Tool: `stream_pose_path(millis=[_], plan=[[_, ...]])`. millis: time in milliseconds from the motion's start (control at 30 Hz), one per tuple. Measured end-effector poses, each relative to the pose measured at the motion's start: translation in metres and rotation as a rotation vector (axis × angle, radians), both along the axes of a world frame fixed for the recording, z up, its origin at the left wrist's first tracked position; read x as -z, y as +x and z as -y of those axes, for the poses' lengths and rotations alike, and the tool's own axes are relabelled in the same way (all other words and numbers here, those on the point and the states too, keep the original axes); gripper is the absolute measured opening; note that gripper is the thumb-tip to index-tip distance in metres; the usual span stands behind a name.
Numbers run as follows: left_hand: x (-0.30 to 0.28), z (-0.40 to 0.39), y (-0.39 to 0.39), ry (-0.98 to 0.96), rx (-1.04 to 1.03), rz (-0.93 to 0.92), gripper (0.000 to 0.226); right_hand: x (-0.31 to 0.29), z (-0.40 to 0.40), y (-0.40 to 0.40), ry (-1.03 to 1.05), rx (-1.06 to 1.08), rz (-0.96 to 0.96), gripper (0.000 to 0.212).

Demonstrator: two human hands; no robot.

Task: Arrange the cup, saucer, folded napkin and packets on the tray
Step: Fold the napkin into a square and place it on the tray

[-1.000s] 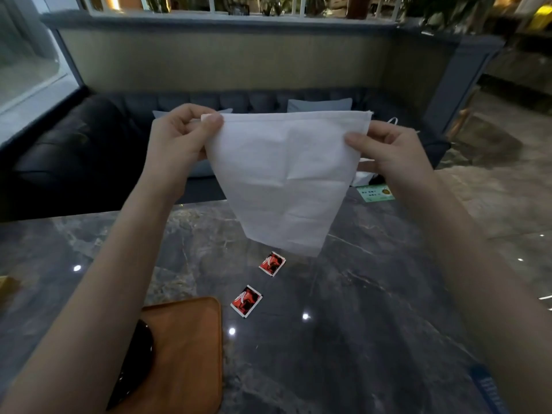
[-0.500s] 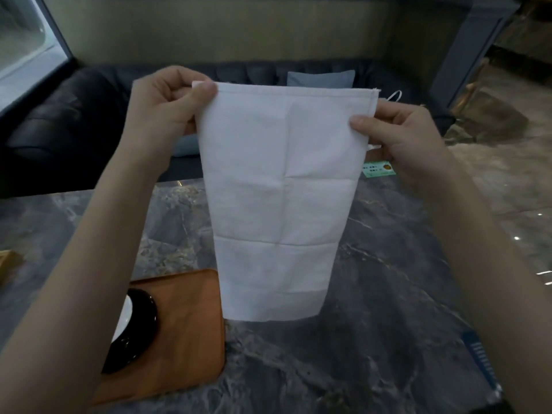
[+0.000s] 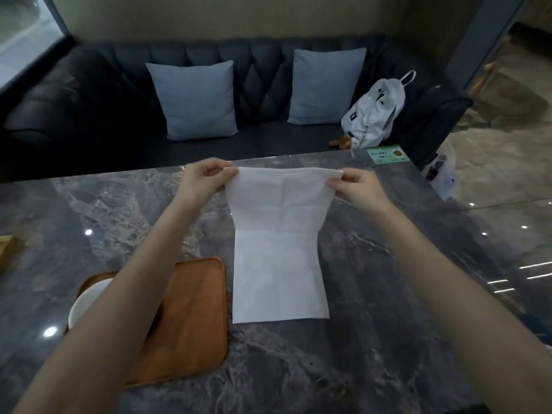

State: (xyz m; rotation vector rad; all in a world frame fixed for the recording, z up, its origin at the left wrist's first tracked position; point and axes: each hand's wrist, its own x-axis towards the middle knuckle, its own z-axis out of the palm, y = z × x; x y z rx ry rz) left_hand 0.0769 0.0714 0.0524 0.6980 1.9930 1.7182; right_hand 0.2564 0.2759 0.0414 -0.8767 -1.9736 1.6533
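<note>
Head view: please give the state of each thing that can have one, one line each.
Napkin: unfolded, near half flat on table, far edge lifted.
Left hand: pinching napkin's far left corner.
Right hand: pinching far right corner.
Tray: on table, holds white cup, partly hidden by arm.
</note>
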Motion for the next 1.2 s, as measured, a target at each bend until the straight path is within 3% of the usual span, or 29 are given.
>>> stream_pose_path(millis=[133,533,833,1200], plan=[[0.015,0.006,0.001,-0.066,0.027,-0.042,0.011,0.013,0.004,0.006,0.098,-0.002,0.046,0.020],[0.075,0.068,0.051,-0.395,0.274,-0.128,0.007,0.079,0.041,0.060,0.042,-0.087,0.256,0.018],[0.144,0.105,0.106,-0.603,0.230,-0.300,0.014,0.144,0.073,0.103,0.091,-0.185,0.388,0.019],[0.176,0.111,0.126,-0.809,0.344,-0.735,0.010,0.174,0.085,0.119,0.780,-0.514,0.553,0.038]])
